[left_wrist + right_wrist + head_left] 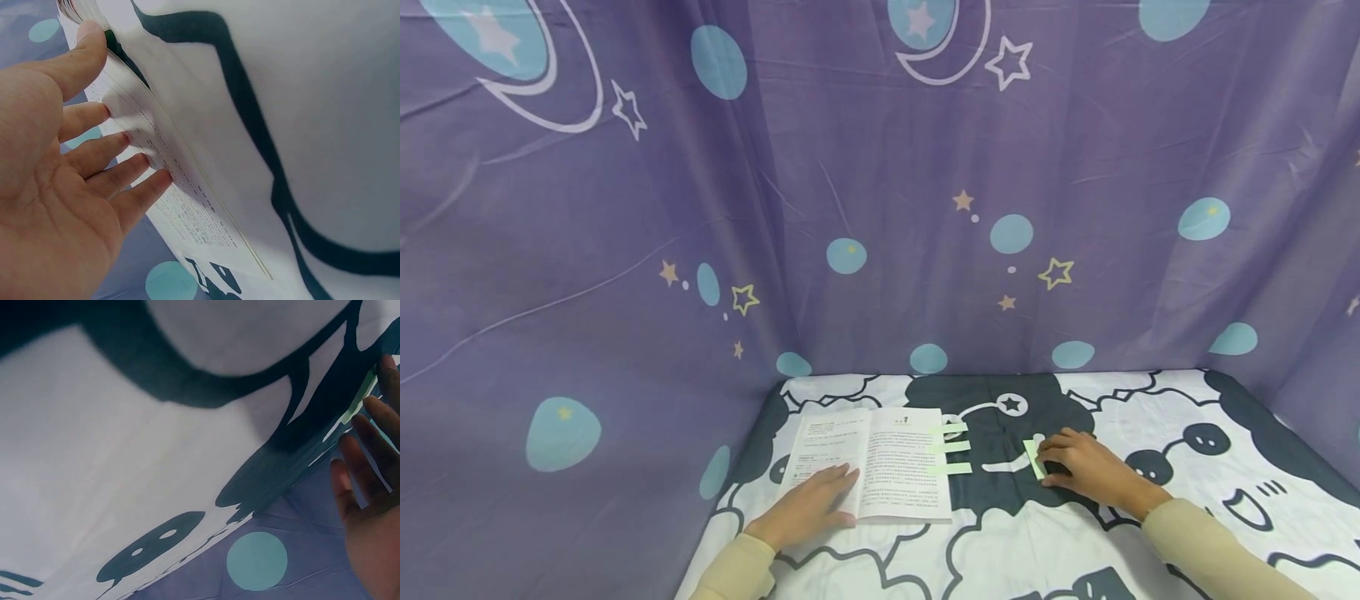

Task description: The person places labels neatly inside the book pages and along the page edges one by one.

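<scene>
An open book lies on the patterned cloth, printed text on both pages. My left hand rests on its left page near the bottom, and the left wrist view shows the fingers loosely spread with the thumb by the page edge. Three pale green sticky strips stick out past the right page's edge. To the right of the book, a small pale green sticky-note pad lies on the dark part of the cloth. My right hand is at its right side, fingertips on the pad, fingers gently bent and apart.
The black-and-white cartoon cloth covers the surface beneath everything. Purple curtains with moons, stars and blue dots stand behind it and along both sides.
</scene>
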